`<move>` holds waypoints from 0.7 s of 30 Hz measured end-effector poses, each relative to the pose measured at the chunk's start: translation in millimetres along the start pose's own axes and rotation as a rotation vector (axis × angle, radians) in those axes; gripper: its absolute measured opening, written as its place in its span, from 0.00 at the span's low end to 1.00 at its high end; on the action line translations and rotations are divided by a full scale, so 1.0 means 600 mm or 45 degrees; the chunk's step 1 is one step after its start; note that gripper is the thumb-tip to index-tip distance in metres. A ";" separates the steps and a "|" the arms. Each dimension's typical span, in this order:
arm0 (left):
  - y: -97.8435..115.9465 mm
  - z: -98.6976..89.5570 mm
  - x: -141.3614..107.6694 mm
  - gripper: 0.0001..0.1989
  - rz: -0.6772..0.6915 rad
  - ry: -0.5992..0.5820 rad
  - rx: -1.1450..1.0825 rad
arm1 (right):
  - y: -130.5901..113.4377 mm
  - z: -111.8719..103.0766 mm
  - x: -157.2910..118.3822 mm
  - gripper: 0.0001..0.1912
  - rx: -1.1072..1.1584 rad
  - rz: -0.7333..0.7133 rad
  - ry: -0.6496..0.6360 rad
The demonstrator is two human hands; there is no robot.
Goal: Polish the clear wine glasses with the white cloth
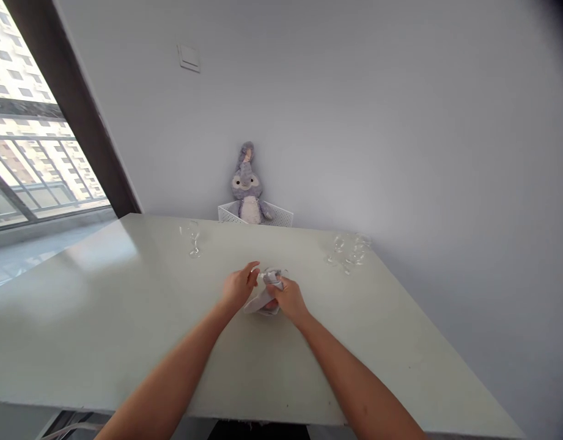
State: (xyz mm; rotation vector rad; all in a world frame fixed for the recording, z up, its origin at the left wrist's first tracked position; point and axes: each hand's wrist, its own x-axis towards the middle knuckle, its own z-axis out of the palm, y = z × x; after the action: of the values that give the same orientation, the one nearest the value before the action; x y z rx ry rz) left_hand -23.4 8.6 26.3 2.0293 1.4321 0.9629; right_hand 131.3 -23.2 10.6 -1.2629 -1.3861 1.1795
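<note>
Near the middle of the table, my right hand (290, 299) is closed around a light grey cloth (260, 301), part of which hangs toward the left. The cloth is bunched over a clear glass (272, 276), mostly covered by fabric and fingers. On its left side, my left hand (238, 287) has its fingers curled in a pinch at what looks like the glass's thin stem. The exact contact is too small to see clearly. Both forearms reach in from the front edge.
A stemmed glass (194, 239) stands at the back left. Several more clear glasses (356, 249) are grouped at the back right of the pale table (125, 330). Behind the far edge, a plush rabbit (250, 195) sits in a white perforated basket (283, 215) against the wall.
</note>
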 end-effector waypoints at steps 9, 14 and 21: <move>-0.017 -0.025 0.006 0.14 0.431 -0.248 0.697 | -0.003 -0.071 0.021 0.17 0.168 0.033 -0.432; -0.026 -0.033 0.010 0.16 0.294 -0.256 0.691 | -0.008 -0.103 0.031 0.11 -0.504 -0.226 -0.315; -0.054 -0.049 0.017 0.16 0.024 -0.073 0.640 | -0.017 -0.087 0.017 0.19 -1.108 -0.700 0.495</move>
State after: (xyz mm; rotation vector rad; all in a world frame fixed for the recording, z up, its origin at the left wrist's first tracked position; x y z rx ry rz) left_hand -63.5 28.4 24.9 2.3970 1.7574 0.5805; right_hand 180.4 -9.0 28.4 -1.4216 -1.8357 -0.0922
